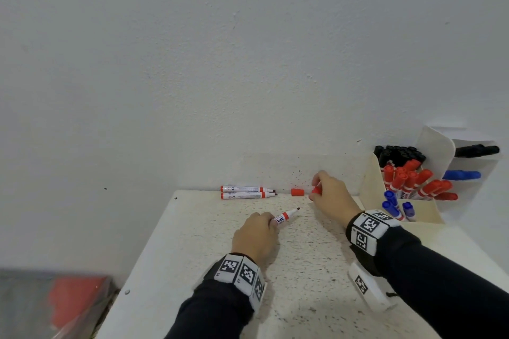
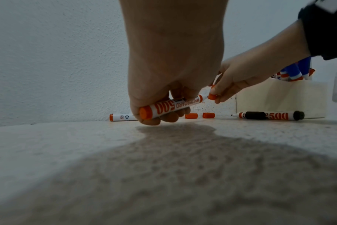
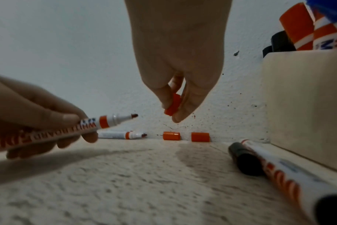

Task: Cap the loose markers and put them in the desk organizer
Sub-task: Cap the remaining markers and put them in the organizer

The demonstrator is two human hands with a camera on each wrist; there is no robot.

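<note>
Now, left hand [image 1: 254, 235] gripping the uncapped red marker [image 1: 286, 216] and right hand [image 1: 332, 197] pinching a red cap [image 3: 172, 106], line up cap mouth with tip, then push straight on.

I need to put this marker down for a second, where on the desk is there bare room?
Bare room: the near half of the speckled white desk, between the two sleeves, and its left part beside the left hand. Crowded: the wall edge, with two uncapped red markers and loose red caps, and beside the cream desk organizer, where a black-capped marker lies.
</note>
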